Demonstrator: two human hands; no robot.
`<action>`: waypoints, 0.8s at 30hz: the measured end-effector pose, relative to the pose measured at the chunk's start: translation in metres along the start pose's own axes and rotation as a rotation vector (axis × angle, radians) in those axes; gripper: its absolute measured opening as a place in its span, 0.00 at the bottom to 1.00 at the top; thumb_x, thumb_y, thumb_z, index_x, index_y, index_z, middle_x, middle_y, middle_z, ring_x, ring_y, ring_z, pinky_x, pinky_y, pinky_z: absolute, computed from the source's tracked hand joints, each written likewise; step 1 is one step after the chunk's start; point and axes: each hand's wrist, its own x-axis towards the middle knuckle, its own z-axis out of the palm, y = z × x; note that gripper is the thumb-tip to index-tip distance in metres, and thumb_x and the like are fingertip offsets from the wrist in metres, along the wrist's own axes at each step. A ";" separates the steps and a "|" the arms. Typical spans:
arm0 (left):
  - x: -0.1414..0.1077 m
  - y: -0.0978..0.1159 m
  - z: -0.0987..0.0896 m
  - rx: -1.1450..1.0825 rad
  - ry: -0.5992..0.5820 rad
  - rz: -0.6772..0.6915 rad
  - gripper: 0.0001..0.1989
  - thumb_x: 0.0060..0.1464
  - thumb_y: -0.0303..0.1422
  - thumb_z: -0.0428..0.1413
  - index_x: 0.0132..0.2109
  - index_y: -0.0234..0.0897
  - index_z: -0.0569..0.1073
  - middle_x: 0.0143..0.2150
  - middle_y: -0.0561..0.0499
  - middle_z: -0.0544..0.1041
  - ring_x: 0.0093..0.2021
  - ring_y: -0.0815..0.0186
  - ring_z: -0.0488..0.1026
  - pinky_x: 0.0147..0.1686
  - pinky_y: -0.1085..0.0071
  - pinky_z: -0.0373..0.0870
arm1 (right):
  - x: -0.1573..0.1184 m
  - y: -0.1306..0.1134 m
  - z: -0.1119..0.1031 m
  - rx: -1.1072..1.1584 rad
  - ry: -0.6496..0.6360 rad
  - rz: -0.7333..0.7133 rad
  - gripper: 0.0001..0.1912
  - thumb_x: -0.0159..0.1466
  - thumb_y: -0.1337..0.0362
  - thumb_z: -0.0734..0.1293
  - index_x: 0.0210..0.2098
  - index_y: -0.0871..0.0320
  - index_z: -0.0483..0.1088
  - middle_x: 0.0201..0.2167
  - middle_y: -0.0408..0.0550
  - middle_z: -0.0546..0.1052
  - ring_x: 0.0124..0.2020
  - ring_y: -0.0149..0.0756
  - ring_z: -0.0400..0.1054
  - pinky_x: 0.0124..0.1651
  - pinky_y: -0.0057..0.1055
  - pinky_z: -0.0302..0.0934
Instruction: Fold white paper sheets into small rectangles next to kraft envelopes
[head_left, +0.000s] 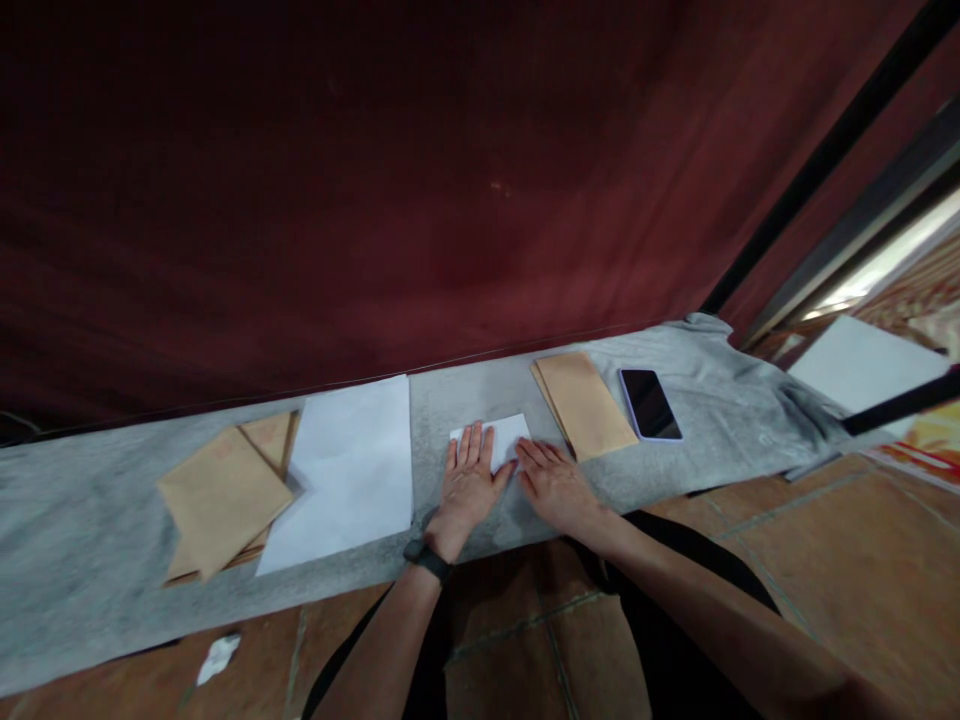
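Observation:
A small folded white paper (510,432) lies on the grey cloth in front of me, partly covered by both hands. My left hand (466,482) rests flat on its left side, fingers stretched out and pointing away from me. On the paper's right edge lies my right hand (559,488), its fingers extended and angled to the left. Nothing shows gripped in either hand. To the left is a stack of larger white sheets (349,470). Brown envelopes (592,400) lie just right of my right hand.
More brown envelopes (225,495) lie fanned at the left, touching the white sheets. A phone (651,405) sits to the right on the grey cloth (720,385). Behind hangs a dark red curtain (450,200). A crumpled white scrap (218,658) is on the tiled floor.

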 end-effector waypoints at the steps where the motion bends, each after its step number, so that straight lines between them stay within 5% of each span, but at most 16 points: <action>1: 0.000 0.000 0.000 0.003 -0.002 0.002 0.37 0.67 0.52 0.40 0.73 0.34 0.52 0.75 0.41 0.52 0.75 0.54 0.46 0.72 0.51 0.45 | -0.006 -0.002 -0.002 0.012 -0.021 -0.014 0.25 0.73 0.62 0.56 0.64 0.65 0.66 0.67 0.58 0.66 0.66 0.47 0.63 0.69 0.45 0.53; 9: 0.000 0.001 -0.001 0.018 0.007 0.001 0.34 0.69 0.49 0.40 0.73 0.34 0.53 0.75 0.40 0.52 0.75 0.54 0.46 0.72 0.51 0.44 | -0.024 -0.006 -0.010 -0.003 -0.072 -0.080 0.26 0.70 0.64 0.59 0.65 0.69 0.65 0.67 0.61 0.66 0.66 0.47 0.63 0.69 0.42 0.54; 14: 0.004 0.006 -0.012 -0.167 0.028 0.096 0.29 0.72 0.41 0.35 0.71 0.31 0.59 0.74 0.41 0.56 0.74 0.59 0.50 0.72 0.56 0.49 | -0.022 -0.008 -0.011 -0.019 -0.107 -0.074 0.26 0.70 0.64 0.60 0.65 0.70 0.64 0.67 0.62 0.66 0.64 0.47 0.65 0.67 0.40 0.58; 19: 0.008 0.019 -0.020 -0.405 -0.134 0.388 0.28 0.72 0.41 0.33 0.68 0.37 0.64 0.72 0.48 0.62 0.73 0.68 0.54 0.72 0.60 0.50 | -0.024 -0.007 -0.005 -0.060 -0.147 -0.090 0.26 0.72 0.62 0.61 0.65 0.71 0.65 0.66 0.64 0.67 0.67 0.48 0.61 0.69 0.42 0.55; 24: 0.016 0.024 -0.017 -0.391 -0.212 0.377 0.29 0.73 0.41 0.30 0.70 0.38 0.61 0.72 0.49 0.61 0.73 0.69 0.53 0.72 0.60 0.49 | -0.026 -0.005 0.001 -0.023 -0.173 -0.086 0.28 0.72 0.58 0.60 0.66 0.71 0.63 0.67 0.64 0.64 0.69 0.49 0.58 0.71 0.43 0.53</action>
